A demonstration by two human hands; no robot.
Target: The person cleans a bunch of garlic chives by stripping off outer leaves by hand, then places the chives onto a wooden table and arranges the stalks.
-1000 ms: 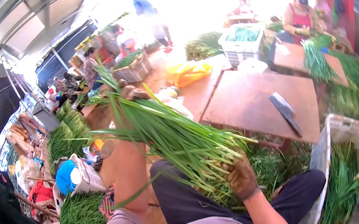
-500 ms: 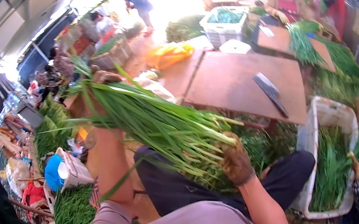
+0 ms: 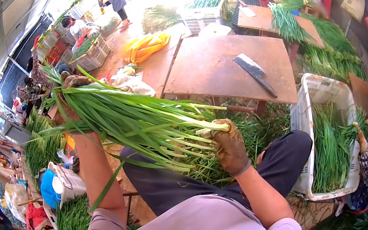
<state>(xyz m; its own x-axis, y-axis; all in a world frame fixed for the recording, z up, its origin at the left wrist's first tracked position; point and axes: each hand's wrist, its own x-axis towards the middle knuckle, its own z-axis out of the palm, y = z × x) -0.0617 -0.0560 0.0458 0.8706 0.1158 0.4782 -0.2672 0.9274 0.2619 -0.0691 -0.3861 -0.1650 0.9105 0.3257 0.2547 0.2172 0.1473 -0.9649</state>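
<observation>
A long bundle of green leafy stalks (image 3: 136, 120) lies across both my hands above my lap. My left hand (image 3: 71, 87), in a dirty brown glove, grips the leafy end at the left. My right hand (image 3: 230, 146), also gloved, is closed around the pale cut stem ends at the right. In front of me stands a low wooden table (image 3: 209, 67) with a cleaver (image 3: 254, 72) lying on its top.
A white plastic crate (image 3: 309, 113) holding greens stands to my right, with another person's gloved hand (image 3: 364, 133) reaching into it. More greens (image 3: 257, 130) lie under the table. Other people work at a far table (image 3: 272, 21) and among crates (image 3: 87, 49) at the left.
The view has tilted downward, so the table and cleaver sit lower in frame. The bundle stays held in both hands, now more level and closer to my lap.
</observation>
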